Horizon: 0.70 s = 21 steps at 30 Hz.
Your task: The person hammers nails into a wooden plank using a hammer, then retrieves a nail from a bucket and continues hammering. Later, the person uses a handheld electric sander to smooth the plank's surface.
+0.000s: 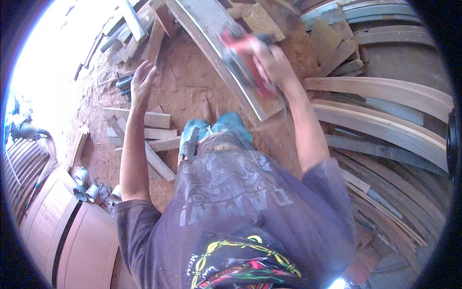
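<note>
My right hand [273, 62] is wrapped round the handle of a red power tool that looks like an electric planer [240, 48]. Motion smears the tool, which rests on a long wooden plank [195, 17]. This plank runs from the far middle down to a near end in front of my legs, its upper face pale grey. My left hand [143, 81] is raised left of the plank with fingers apart, holding nothing. Just beside it sits a small dark blue object [123, 85] whose kind I cannot make out.
Wood offcuts [132, 21] lie at far left, and more battens [144, 130] below my left hand. Long curved boards [380, 118] are stacked on the right. Wooden panels [89, 245] and pipe pieces [84, 190] are at lower left. Another person [36, 132] shows at the left edge.
</note>
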Available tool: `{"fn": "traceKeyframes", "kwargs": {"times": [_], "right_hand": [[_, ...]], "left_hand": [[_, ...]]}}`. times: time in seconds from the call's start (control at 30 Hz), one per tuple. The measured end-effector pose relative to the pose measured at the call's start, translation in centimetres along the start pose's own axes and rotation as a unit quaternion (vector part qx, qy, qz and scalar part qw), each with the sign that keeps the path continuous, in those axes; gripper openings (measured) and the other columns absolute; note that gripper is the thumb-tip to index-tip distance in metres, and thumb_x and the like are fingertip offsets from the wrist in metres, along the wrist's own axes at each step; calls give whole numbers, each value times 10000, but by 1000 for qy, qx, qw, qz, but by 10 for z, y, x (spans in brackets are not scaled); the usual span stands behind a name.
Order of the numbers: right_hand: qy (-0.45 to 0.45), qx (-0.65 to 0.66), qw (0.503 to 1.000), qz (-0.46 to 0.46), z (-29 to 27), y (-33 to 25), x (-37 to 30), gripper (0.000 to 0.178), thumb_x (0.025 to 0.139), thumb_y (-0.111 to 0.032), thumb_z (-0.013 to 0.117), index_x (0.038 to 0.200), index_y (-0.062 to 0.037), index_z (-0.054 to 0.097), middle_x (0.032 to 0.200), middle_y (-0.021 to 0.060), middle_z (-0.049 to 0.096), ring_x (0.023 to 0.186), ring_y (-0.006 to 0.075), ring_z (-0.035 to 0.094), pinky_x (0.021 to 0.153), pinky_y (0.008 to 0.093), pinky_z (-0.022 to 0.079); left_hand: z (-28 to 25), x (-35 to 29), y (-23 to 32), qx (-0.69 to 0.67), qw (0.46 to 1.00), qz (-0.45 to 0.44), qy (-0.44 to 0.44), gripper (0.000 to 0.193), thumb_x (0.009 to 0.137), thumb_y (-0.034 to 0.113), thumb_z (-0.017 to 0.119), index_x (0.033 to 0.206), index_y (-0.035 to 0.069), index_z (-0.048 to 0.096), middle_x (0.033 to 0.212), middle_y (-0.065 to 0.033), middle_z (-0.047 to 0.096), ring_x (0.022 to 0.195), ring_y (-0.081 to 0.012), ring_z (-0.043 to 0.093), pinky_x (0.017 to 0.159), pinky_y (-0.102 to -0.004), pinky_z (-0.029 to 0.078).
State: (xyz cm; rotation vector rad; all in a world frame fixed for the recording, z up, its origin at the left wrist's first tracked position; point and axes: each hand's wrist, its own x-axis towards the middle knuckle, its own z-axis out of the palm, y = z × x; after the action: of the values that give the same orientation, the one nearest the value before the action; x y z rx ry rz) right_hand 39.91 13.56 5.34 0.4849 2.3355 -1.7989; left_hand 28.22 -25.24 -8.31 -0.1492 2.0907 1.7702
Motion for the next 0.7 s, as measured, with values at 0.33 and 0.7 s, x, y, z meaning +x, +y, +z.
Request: {"fn": "traceKeyframes", "kwargs": {"times": [0.33, 0.7], "right_hand": [[113, 31, 968, 221, -38, 63, -214, 421, 1053, -399, 570, 794, -71, 618, 609, -35, 540, 486, 49, 462, 448, 235, 341], [93, 75, 977, 179, -1, 12, -19, 437, 1050, -425, 601, 775, -85, 609, 603, -45, 520, 488, 41, 466, 437, 227, 349]], "left_hand": [[8, 84, -33, 35, 995, -84, -46, 672, 980, 364, 751, 1484, -11, 512, 1295, -154, 689, 1058, -217, 714, 843, -354, 580], [118, 228, -31, 160, 984, 77, -11, 739, 1044, 444, 611, 1538, -73, 425, 1414, -253, 629, 1308, -326, 618, 1101, -387, 473]]}}
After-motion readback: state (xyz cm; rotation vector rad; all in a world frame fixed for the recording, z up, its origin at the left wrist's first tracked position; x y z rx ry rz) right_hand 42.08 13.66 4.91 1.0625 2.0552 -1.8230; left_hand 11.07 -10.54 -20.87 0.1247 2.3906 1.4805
